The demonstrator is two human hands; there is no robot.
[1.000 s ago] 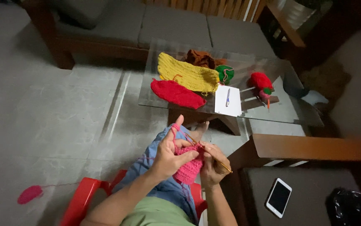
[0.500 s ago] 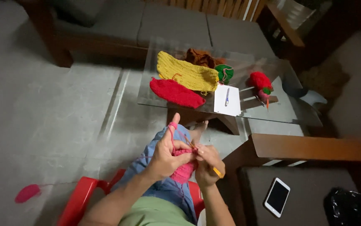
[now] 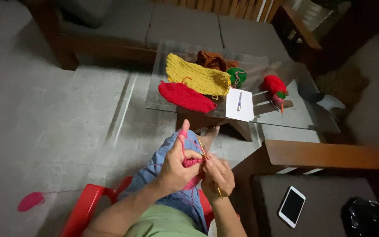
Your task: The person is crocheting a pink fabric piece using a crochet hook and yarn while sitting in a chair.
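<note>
Head view; left grip (image 3: 177,169) clamped on pink crochet piece (image 3: 191,163); right grip (image 3: 218,175) clamped on hook (image 3: 208,161)

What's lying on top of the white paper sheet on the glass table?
A small blue pen lies on the white paper sheet. Whatever the sheet covers on the glass table is hidden.

Two hands, left hand (image 3: 176,169) and right hand (image 3: 218,175), share one crochet hook (image 3: 207,162) and one pink piece (image 3: 191,169). Beyond the hands, on one glass table (image 3: 312,118): three flat pieces, yellow (image 3: 196,77), red (image 3: 185,96), brown (image 3: 211,59); two yarn balls, green (image 3: 237,75) and red (image 3: 273,84); one paper (image 3: 238,107); one pen (image 3: 239,101). Right of the hands, one phone (image 3: 291,206); far left, one pink ball (image 3: 30,201)
</note>
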